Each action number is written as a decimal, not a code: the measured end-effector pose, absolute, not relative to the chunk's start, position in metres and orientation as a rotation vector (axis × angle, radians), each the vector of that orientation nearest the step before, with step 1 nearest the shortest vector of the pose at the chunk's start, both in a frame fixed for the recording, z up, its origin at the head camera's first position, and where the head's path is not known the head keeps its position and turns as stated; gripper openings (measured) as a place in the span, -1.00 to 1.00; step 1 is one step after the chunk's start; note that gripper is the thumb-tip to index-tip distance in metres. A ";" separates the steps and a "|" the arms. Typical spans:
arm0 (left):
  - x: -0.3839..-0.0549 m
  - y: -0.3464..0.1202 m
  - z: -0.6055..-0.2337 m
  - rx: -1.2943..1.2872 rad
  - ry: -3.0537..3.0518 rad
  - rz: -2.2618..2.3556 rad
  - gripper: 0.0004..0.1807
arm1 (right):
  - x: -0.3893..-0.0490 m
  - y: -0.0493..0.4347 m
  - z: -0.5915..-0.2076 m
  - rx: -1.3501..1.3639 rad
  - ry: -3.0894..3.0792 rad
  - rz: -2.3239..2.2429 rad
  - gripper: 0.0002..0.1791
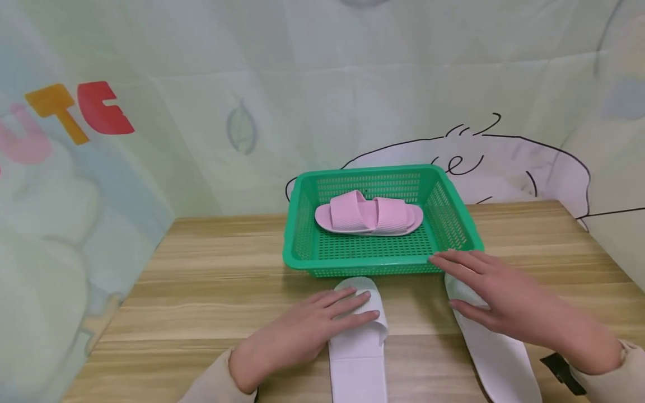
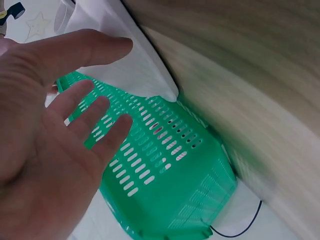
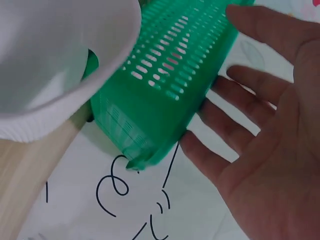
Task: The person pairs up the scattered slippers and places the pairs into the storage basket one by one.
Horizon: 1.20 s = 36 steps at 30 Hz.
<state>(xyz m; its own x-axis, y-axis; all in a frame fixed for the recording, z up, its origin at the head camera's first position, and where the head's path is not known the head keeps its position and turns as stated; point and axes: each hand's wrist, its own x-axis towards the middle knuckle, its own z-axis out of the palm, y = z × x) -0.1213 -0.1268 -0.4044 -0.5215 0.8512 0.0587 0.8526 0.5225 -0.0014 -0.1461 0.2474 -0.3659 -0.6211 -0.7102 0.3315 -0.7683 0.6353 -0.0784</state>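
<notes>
Two white slippers lie on the wooden table in the head view, a left one (image 1: 358, 375) and a right one (image 1: 496, 364). My left hand (image 1: 307, 330) is over the left slipper's strap, fingers loosely extended; whether they touch it I cannot tell. Straight-fingered, my right hand (image 1: 509, 296) hovers above the toe end of the right slipper, fingertips at the front right corner of a green basket (image 1: 363, 263). Pink slippers (image 1: 347, 212) lie together inside that basket. The right wrist view shows a white slipper (image 3: 60, 60) close up, beside the basket wall (image 3: 150, 120).
The wood-grain table (image 1: 201, 291) extends to both sides of the basket. Behind it hangs a pale printed cloth (image 1: 201, 112) with coloured letters and line drawings. A black strap (image 1: 563, 372) is at the right wrist.
</notes>
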 end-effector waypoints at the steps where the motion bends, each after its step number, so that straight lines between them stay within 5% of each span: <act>1: -0.121 -0.126 -0.405 -1.512 -2.696 -0.040 -0.05 | -0.145 0.246 -0.367 1.179 -2.599 0.319 -0.08; 36: -0.123 -0.121 -0.407 -1.486 -2.789 -0.213 -0.10 | -0.141 0.229 -0.355 1.050 -2.814 0.364 -0.27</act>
<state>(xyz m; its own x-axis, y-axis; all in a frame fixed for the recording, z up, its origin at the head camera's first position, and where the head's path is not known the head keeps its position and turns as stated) -0.1225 -0.1212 -0.4074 -0.5594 0.8279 0.0406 0.8245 0.5507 0.1304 -0.1410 0.2285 -0.3553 -0.7530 -0.6297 0.1911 -0.6576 0.7309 -0.1825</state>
